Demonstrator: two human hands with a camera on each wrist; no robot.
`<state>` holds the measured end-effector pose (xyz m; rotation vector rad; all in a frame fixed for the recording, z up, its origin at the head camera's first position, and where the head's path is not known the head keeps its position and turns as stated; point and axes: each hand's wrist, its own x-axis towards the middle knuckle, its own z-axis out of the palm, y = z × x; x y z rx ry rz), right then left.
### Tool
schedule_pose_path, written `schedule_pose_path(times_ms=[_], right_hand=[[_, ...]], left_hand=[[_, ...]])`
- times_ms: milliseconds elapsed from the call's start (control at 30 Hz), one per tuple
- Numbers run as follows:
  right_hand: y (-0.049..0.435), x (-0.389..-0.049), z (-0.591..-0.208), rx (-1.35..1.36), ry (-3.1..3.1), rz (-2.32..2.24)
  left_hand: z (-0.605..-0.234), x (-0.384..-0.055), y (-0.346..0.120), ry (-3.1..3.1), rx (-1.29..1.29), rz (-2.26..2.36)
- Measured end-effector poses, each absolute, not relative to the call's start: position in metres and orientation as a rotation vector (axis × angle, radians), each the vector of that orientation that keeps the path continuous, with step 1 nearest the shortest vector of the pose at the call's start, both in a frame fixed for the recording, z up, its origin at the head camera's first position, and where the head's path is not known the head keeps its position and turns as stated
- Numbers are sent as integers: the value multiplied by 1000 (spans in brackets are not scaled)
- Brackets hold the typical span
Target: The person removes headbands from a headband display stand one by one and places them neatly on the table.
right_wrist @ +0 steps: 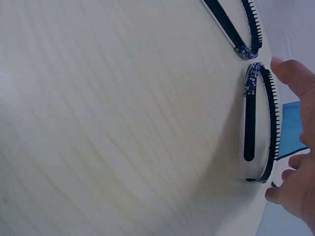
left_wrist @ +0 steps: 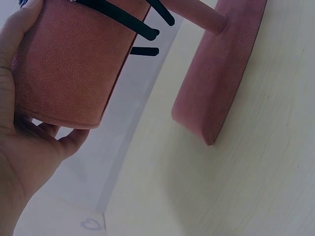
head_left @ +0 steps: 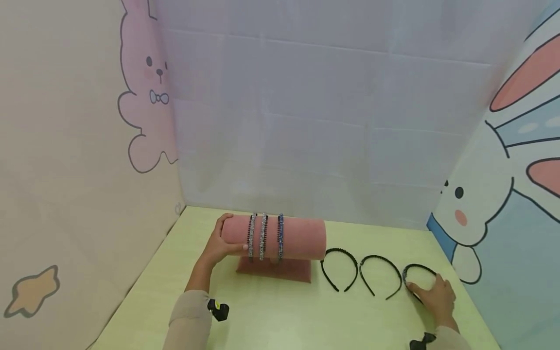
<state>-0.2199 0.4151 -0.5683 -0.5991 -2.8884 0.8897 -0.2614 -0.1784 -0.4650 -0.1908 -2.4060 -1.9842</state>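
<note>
My left hand [head_left: 218, 248] grips the left end of a pink velvety headband stand [head_left: 304, 238], fingers behind the roll and thumb in front. Three glittery headbands sit around the roll: two silvery ones [head_left: 251, 238] [head_left: 263, 238] to the left and a blue one [head_left: 281, 238] near the middle. On the right, my right hand [head_left: 437, 297] reaches over a black toothed headband [head_left: 417, 265] lying on the table. Its thumb and fingers are spread to either side of that band; the right wrist view shows glitter on the headband [right_wrist: 251, 120] and a gap to the fingertips.
Two more dark headbands [head_left: 339, 250] [head_left: 379, 256] lie in a row between the stand and my right hand. The pale table [head_left: 267, 316] is bordered by a back curtain [head_left: 280, 121] and side cloths with cartoon rabbits.
</note>
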Motion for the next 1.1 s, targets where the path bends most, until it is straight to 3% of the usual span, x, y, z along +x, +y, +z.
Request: schedule_pose_path(times_ms=[667, 1100], right_hand=[[373, -218, -534, -360, -2742, 1184], [344, -209, -518, -261, -2596, 1323]], left_hand=[[-492, -279, -185, -2359, -196, -1954], [-474, -269, -179, -2323, -176, -2066]])
